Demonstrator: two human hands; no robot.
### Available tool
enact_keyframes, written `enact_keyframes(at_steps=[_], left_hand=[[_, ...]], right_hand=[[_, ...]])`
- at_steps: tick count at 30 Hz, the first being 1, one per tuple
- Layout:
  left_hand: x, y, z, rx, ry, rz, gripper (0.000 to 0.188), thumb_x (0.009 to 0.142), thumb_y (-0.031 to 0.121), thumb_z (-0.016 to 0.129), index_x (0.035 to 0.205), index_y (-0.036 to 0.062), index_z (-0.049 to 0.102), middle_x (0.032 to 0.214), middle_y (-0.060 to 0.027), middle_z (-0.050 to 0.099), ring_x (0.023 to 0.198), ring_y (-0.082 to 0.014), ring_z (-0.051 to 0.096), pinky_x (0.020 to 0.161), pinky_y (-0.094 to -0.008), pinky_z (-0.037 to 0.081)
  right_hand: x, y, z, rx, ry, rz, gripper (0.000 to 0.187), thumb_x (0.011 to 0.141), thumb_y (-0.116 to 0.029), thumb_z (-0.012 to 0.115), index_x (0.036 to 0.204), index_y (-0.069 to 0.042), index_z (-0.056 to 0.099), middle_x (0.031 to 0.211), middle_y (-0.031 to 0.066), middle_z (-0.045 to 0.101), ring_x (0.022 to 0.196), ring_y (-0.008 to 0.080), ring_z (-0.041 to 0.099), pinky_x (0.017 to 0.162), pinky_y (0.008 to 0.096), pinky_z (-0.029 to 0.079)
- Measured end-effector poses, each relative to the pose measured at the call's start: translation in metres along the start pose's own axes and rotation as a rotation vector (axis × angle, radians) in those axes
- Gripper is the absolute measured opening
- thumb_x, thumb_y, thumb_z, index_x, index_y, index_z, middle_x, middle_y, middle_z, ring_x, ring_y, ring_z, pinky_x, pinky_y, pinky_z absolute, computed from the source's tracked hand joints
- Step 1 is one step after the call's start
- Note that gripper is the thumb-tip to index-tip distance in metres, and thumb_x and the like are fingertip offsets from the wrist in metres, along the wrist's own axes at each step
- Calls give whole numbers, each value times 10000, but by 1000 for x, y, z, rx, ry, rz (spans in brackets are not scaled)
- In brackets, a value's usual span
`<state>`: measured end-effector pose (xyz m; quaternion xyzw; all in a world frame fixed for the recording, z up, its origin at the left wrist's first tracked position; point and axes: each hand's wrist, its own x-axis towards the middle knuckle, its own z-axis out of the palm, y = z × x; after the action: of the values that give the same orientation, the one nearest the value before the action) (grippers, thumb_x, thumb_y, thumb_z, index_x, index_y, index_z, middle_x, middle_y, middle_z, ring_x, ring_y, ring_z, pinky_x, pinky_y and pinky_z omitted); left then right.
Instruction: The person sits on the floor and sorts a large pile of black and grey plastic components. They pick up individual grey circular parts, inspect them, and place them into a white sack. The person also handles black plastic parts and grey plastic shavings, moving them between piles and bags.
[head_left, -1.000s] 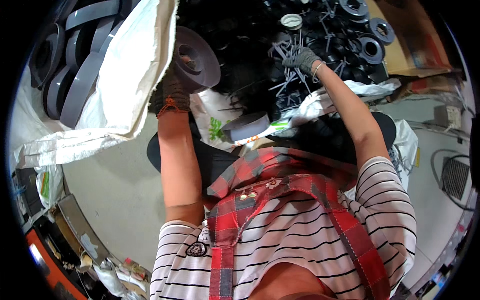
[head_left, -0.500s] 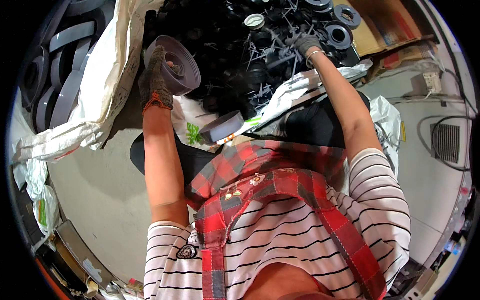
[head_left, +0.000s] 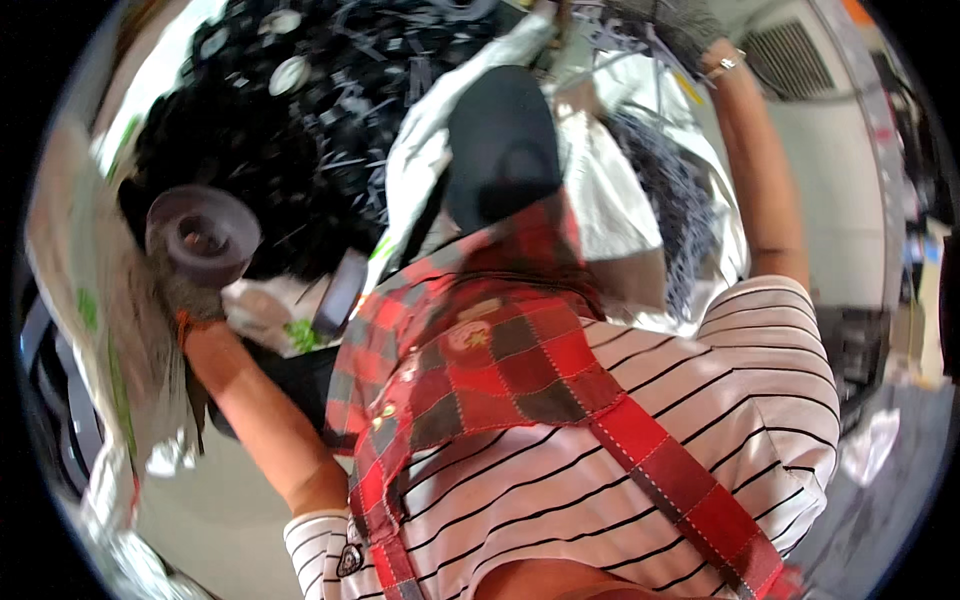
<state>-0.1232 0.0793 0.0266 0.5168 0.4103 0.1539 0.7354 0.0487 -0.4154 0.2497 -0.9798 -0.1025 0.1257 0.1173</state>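
My left hand (head_left: 185,296), in a dark knit glove with an orange cuff, grips a round grey plastic part (head_left: 240,238) by its near edge. The part has a wide outer ring and a smaller stepped hub inside. At the upper right, my gloved right hand (head_left: 690,32) is closed on thin grey plastic sprues (head_left: 655,48), smeared by motion. Below that hand, a white sack (head_left: 610,195) stands open, with many similar sprues (head_left: 665,215) inside. Between my knees and the left hand, a grey plastic ring (head_left: 342,290) leans on its side.
A large heap of small black plastic parts (head_left: 250,140) fills the upper left, mixed with sprues and a white round cap (head_left: 290,76). At the far left, a white woven sack (head_left: 75,240) stands near grey rings. My dark-clad knee (head_left: 505,140) separates the heap from the sprue sack.
My view has turned right. My right hand has moved from the heap to the right, over the sprue sack, carrying sprues. My left hand still holds the round part, now near the heap's front-left edge.
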Motion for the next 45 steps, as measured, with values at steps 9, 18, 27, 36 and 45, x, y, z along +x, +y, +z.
enact_keyframes(at_steps=[9,18,27,36,45], left_hand=[[-37,12,52,230,152,-161,819,652,577,686,1206,4,500,1122,-140,569,1028,-265,529,880,-475,418],[14,-58,15,1339,169,691,914,724,615,606,1362,26,320,1356,-217,375,1203,-374,414,997,-449,352],[-224,-70,221,721,-1240,1517,353,743,142,684,1058,13,589,1052,-163,600,952,-306,586,880,-380,440],[-205,-276,367,1216,-1032,618,704,696,479,701,1001,-134,537,912,-221,605,891,-322,593,793,-353,477],[-205,-191,307,674,-1033,450,350,773,167,564,1030,-70,567,911,-196,634,843,-277,609,763,-348,467]], right_hand=[[-178,182,98,-248,-17,109,669,704,-311,748,1285,-126,472,1202,109,560,1048,202,548,918,320,422],[-171,364,67,-63,370,758,276,796,-292,543,896,-63,659,814,149,651,652,241,628,619,351,490],[-268,552,252,-379,-324,722,281,857,-235,432,918,-76,656,1022,129,635,936,287,612,775,408,478],[-244,540,316,-542,-156,500,282,858,-229,426,886,-76,662,1001,134,639,905,287,619,764,420,479],[-258,468,21,-578,888,833,486,824,-482,467,985,-59,642,983,158,634,913,340,597,802,396,457]])
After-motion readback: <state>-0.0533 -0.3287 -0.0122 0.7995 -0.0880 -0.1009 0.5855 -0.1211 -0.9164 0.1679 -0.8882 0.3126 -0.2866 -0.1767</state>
